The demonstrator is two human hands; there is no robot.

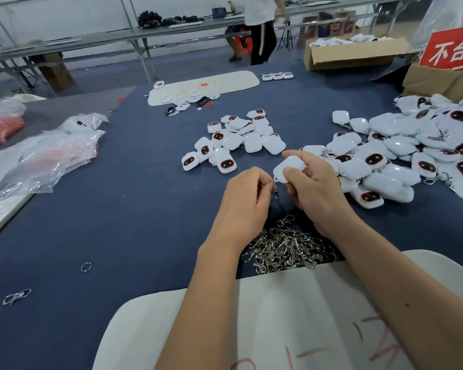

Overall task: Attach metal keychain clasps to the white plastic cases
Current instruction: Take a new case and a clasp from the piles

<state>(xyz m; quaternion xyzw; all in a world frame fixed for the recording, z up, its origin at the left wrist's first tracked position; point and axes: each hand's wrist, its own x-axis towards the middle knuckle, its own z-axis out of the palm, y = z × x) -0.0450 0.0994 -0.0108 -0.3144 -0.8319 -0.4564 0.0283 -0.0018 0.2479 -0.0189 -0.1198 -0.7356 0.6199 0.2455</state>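
Right hand [309,182] grips 1 white case [289,166]; left hand [245,194] pinches a metal clasp [275,188] at its corner. Right of them lies a big clasped pile [401,156]; beyond, a smaller bare pile [235,140] waits; loose clasps [284,248] sit beneath the wrists.

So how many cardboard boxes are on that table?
2. One open cardboard box sits at the far right, filled with white items. The other box is at the right edge under the red sign, partly cut off. More could lie out of view.
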